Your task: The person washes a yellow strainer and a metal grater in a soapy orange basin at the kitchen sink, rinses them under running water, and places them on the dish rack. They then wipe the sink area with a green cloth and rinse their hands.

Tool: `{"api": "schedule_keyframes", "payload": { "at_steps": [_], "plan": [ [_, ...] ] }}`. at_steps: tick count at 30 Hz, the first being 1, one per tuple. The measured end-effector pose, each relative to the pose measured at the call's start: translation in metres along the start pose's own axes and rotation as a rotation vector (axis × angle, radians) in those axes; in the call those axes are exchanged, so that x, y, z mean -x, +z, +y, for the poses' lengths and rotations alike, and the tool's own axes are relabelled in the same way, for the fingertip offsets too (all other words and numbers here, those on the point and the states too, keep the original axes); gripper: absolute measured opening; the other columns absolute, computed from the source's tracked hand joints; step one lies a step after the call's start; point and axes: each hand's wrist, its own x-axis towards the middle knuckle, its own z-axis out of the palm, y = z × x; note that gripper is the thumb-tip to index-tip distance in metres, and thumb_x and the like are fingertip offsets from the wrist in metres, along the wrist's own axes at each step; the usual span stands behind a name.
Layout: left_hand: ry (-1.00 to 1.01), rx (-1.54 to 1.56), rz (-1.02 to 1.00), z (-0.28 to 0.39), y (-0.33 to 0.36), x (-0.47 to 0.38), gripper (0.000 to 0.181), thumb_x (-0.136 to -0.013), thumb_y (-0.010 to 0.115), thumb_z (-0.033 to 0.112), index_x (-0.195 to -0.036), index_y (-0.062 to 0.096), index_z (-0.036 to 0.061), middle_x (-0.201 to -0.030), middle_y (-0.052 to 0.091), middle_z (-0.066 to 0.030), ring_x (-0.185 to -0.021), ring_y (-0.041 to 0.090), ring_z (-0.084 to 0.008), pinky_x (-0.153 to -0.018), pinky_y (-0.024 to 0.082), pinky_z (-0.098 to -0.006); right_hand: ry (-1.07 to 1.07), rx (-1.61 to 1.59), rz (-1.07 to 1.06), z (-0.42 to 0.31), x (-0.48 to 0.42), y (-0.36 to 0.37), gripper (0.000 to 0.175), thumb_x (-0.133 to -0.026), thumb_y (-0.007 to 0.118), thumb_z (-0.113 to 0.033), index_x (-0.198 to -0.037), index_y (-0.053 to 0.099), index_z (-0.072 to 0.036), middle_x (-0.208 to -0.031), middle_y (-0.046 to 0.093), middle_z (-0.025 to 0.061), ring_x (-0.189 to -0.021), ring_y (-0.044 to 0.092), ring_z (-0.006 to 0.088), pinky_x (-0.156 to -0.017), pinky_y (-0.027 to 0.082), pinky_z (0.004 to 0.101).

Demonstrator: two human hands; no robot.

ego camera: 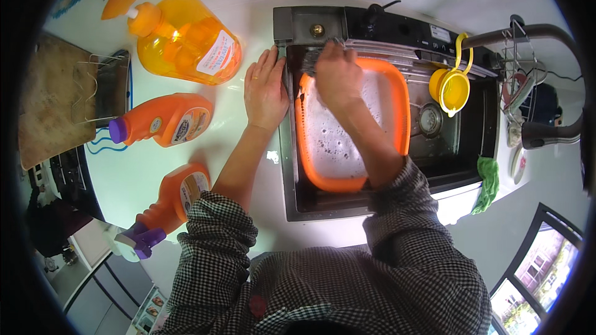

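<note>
My right hand (339, 77) grips a grey steel-wool scrubber (310, 62) at the back left corner of the dark sink (289, 186). Part of the scrubber is hidden under the fingers. Below that wrist, an orange plastic basin (404, 102) sits in the sink, holding whitish, sudsy water (333, 142). My left hand (267, 95) lies palm down and holds nothing. It rests on the white countertop (251, 172), its fingertips by the sink's left rim.
Left of my hands are a pump bottle of yellow liquid (186, 42), an orange capped bottle (172, 120) and an orange spray bottle (172, 197). A yellow strainer cup (449, 88) hangs from the faucet (507, 35). A green cloth (486, 184) drapes over the right edge.
</note>
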Motion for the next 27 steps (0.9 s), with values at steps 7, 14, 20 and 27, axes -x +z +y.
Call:
{"api": "schedule_keyframes", "payload": {
  "at_steps": [7,14,20,27],
  "plan": [
    [0.009,0.010,0.031,-0.004,0.003,0.002,0.040,-0.076,0.053,-0.004,-0.115,0.059,0.0012,-0.134,0.051,-0.0147,-0.124,0.046,-0.0305,-0.103,0.035,-0.0425,-0.419,0.112,0.003,0.021,-0.056,0.004,0.011,-0.070,0.066,-0.009,-0.079,0.066,-0.004,-0.083,0.062,0.0067,-0.095,0.056,0.0236,-0.059,0.053,0.0314],
    [0.002,-0.019,0.004,-0.005,0.002,0.003,0.037,-0.078,0.053,-0.002,-0.114,0.059,0.0013,-0.133,0.051,-0.0141,-0.124,0.047,-0.0303,-0.102,0.035,-0.0430,-0.333,0.175,-0.387,0.023,-0.047,-0.010,0.021,-0.068,0.071,-0.015,-0.084,0.069,-0.001,-0.089,0.063,0.0112,-0.091,0.057,0.0283,-0.063,0.054,0.0339],
    [-0.012,0.001,0.033,-0.005,0.005,0.003,0.035,-0.078,0.053,-0.001,-0.112,0.060,0.0017,-0.133,0.051,-0.0131,-0.124,0.046,-0.0298,-0.103,0.035,-0.0433,-0.579,0.317,-0.174,0.021,-0.051,-0.010,0.011,-0.064,0.068,-0.012,-0.075,0.067,-0.009,-0.077,0.054,0.0027,-0.081,0.050,0.0187,-0.044,0.042,0.0238],
    [-0.010,-0.014,0.021,-0.004,0.002,0.004,0.041,-0.071,0.056,-0.002,-0.111,0.061,0.0022,-0.132,0.052,-0.0107,-0.124,0.046,-0.0277,-0.103,0.034,-0.0442,-0.301,0.177,-0.319,0.022,-0.058,-0.005,0.016,-0.070,0.068,-0.015,-0.079,0.069,-0.002,-0.085,0.065,0.0095,-0.083,0.059,0.0261,-0.061,0.054,0.0356]
  ]
}}
